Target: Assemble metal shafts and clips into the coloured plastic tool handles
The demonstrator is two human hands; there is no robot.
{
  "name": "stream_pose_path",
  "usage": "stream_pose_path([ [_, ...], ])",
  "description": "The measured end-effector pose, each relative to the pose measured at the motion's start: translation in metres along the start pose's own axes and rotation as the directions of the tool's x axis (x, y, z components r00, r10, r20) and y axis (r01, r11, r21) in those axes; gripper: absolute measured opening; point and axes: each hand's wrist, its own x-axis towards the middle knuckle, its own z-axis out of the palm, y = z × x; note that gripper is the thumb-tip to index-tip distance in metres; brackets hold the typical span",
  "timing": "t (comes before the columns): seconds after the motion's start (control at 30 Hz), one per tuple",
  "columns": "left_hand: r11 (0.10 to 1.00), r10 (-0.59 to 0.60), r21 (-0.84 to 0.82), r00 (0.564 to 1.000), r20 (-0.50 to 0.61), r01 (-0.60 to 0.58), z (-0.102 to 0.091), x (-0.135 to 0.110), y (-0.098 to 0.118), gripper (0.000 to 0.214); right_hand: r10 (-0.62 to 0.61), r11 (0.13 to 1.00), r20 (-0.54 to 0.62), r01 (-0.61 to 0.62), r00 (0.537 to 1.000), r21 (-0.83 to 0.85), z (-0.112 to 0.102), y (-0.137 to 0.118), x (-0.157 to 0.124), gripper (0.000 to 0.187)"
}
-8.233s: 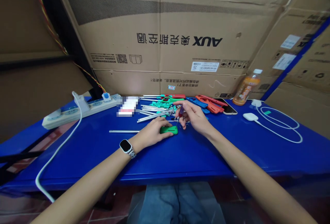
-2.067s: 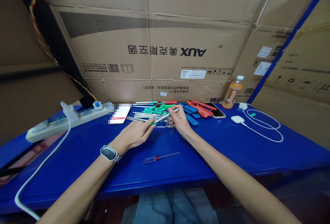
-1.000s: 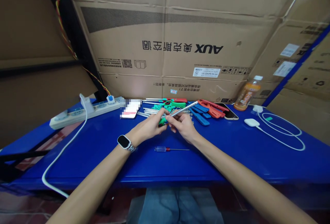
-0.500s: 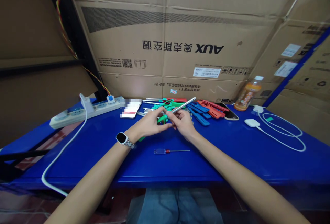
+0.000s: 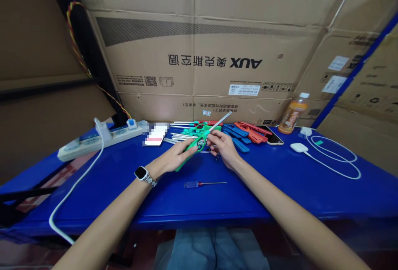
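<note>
green plastic lighter (image 5: 201,137) with a straight silver metal tube (image 5: 221,122): held tilted above the smooth blue tabletop (image 5: 248,195), tube directed far and right. the bare left hand (image 5: 172,158) grasps the handle, probably to steady it and leave the tube joint exposed. the bare right hand (image 5: 228,150) has its fingertips at the joint, likely as a brace; whether they pinch or merely touch cannot be told.

a screwdriver with a clear purple handle, red collar and thin metal shaft (image 5: 200,184) lies flat on the near side, presumably for quick access. blue plastic shells (image 5: 241,144) and orange-red plastic shells (image 5: 252,133) lie far right, grouped by colour, perhaps for easy selection.

relative to the grip: the handle's near end projects below the left hand; the looped trigger section lies between both hands; the tube extends beyond the right fingertips.
</note>
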Motion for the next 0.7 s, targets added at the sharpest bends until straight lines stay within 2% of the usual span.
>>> stream_pose_path([
  [0.1, 0.994, -0.099, -0.063, 0.991, -0.094, 0.094, 0.008, 0.001, -0.004, 0.052, -0.026, 0.991, 0.1, 0.039, 0.995, -0.126, 0.004, 0.004, -0.006, 0.038],
  [0.2, 0.986, -0.145, -0.109, 0.966, -0.212, 0.125, 0.017, 0.002, -0.008, 0.055, -0.178, 0.915, 0.205, 0.238, 0.962, -0.327, 0.01, 0.01, -0.014, 0.027],
  [0.27, 0.967, -0.181, -0.213, 0.965, -0.192, 0.139, 0.022, 0.005, -0.007, 0.057, -0.282, 0.824, 0.222, 0.354, 0.933, -0.442, 0.013, 0.013, -0.019, 0.019],
  [0.37, 0.888, -0.203, -0.442, 0.97, -0.132, 0.126, 0.028, 0.012, -0.002, 0.054, -0.349, 0.729, 0.22, 0.412, 0.911, -0.546, 0.015, 0.014, -0.024, 0.02],
  [0.43, 0.831, -0.159, -0.553, 0.978, -0.137, 0.057, 0.029, 0.017, 0.002, 0.05, -0.346, 0.719, 0.223, 0.41, 0.911, -0.561, 0.014, 0.012, -0.024, 0.031],
  [0.5, 0.817, -0.095, -0.577, 0.985, -0.147, -0.007, 0.027, 0.022, 0.006, 0.047, -0.297, 0.743, 0.24, 0.381, 0.924, -0.55, 0.011, 0.008, -0.022, 0.043],
  [0.53, 0.841, -0.073, -0.541, 0.986, -0.149, -0.02, 0.025, 0.024, 0.007, 0.046, -0.275, 0.748, 0.255, 0.373, 0.927, -0.548, 0.008, 0.005, -0.019, 0.047],
  [0.6, 0.938, -0.039, -0.345, 0.984, -0.174, -0.024, 0.016, 0.027, 0.006, 0.043, -0.273, 0.718, 0.289, 0.395, 0.917, -0.574, -0.001, -0.003, -0.01, 0.047],
  [0.63, 0.979, -0.025, -0.201, 0.98, -0.196, -0.016, 0.011, 0.028, 0.005, 0.041, -0.32, 0.673, 0.306, 0.442, 0.897, -0.593, -0.008, -0.007, -0.003, 0.044],
  [0.7, 0.997, 0.018, 0.083, 0.967, -0.255, 0.003, 0.0, 0.03, 0.001, 0.035, -0.339, 0.579, 0.367, 0.5, 0.866, -0.644, -0.024, -0.016, 0.015, 0.042],
])
